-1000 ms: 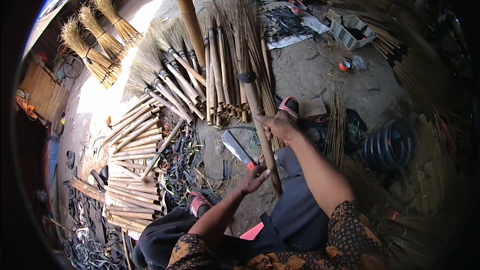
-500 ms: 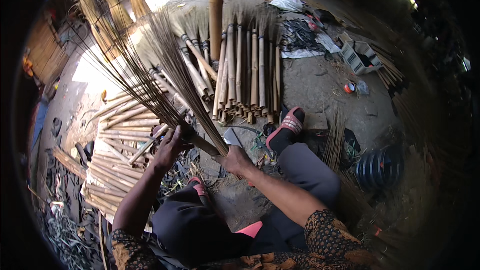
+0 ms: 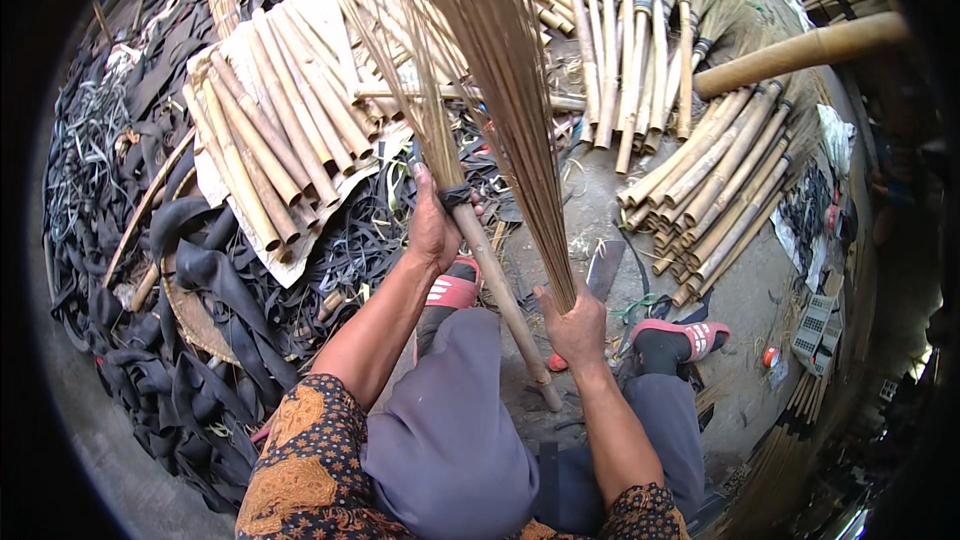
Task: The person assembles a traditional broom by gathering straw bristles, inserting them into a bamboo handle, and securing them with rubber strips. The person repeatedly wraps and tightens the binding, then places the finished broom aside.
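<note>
**Broom in the making, one hand on the stick, one on the bristles**

A bamboo stick (image 3: 500, 290) slants from the ground between the person's knees up to the left hand (image 3: 435, 230), which is clenched around it just where a dark band (image 3: 455, 196) binds a sheaf of thin brown bristles to its top. Those bristles fan upward toward the top of the view. Just beside them, the right hand (image 3: 575, 325) is closed on the lower end of a second, loose bundle of bristles (image 3: 510, 90), which rises steeply and crosses in front of the bound sheaf.

Below the hands are the person's grey trousers (image 3: 450, 430) and two red sandals (image 3: 455, 290), one under each hand. A flat blade (image 3: 605, 270) lies on the ground just beside the right hand.

To the left, bare bamboo sticks (image 3: 265, 140) lie in a row on pale sheeting, with a heap of black rubber strips (image 3: 190, 290) around and below them. To the right and above, finished brooms (image 3: 700, 190) lie side by side on the dirt floor (image 3: 745, 300), and a thick bamboo pole (image 3: 800, 50) juts in from the upper right.
</note>
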`<state>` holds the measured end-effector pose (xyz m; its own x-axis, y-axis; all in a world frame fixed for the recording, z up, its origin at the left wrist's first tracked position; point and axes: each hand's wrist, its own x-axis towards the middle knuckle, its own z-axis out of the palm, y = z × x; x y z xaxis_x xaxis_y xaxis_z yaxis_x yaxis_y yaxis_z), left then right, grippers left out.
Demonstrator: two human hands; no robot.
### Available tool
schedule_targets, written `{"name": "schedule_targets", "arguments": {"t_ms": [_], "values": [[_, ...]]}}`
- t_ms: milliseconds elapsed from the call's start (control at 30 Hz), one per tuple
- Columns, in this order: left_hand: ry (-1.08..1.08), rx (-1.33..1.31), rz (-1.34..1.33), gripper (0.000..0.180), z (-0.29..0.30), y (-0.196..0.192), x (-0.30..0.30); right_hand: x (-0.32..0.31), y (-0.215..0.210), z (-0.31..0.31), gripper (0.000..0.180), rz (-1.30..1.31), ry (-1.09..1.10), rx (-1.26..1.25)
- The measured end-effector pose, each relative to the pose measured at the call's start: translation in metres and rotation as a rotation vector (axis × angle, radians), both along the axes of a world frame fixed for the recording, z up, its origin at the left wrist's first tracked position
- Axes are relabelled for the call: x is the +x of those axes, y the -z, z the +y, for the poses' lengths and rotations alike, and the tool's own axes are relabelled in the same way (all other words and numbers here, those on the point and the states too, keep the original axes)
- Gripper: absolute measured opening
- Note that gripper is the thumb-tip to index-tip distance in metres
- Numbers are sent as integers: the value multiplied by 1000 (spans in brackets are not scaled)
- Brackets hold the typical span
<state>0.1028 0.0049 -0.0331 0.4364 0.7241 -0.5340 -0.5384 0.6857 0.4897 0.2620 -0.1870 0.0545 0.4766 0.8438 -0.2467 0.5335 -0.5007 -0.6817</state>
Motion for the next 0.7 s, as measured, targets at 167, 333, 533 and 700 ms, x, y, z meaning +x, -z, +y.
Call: {"name": "schedule_targets", "arguments": {"t_ms": [167,333,533,700], "values": [[-51,280,24,113,-23,7,0,-17,51,28,54,-94,-212,-169],[-28,266,392,42,-34,11,0,-19,70,36,65,-149,-359,-194],[-51,183,252,32,-36,1,4,-36,64,63,52,282,-65,101],[-32,174,158,34,-38,-8,3,-34,51,88,43,364,-87,-156]]}}
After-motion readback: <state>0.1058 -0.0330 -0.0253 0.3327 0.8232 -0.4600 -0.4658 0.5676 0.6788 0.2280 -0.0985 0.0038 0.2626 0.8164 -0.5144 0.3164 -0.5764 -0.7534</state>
